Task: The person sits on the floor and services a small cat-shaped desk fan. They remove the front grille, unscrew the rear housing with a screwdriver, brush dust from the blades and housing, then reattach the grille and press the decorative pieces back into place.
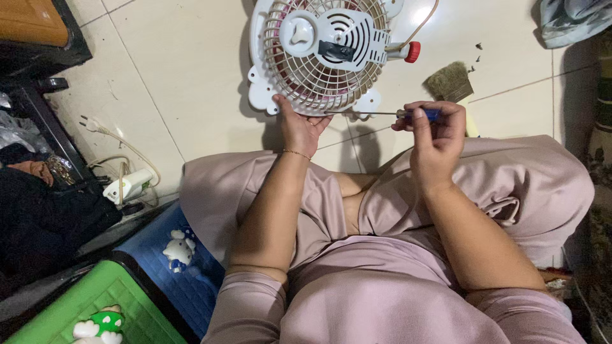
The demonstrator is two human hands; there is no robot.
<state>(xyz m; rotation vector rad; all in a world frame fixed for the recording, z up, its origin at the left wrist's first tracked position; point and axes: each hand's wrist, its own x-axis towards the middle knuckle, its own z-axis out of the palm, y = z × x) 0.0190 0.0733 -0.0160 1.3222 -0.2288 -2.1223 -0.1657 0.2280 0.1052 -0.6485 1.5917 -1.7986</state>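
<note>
A small white fan [322,54] lies face down on the tiled floor, its grille and motor housing up, with a red knob [412,51] at its right side. My left hand [299,127] grips the fan's near edge. My right hand [433,130] holds a blue-handled screwdriver [382,114] sideways, its thin shaft pointing left toward the fan's lower rim. Both forearms reach out over my crossed legs in pink clothing.
A paintbrush [451,83] lies on the tiles right of the fan, with a few dark screws [475,60] beyond it. A white plug and power strip [127,185] lie at left beside dark furniture. Blue [172,255] and green [108,306] cushions sit lower left.
</note>
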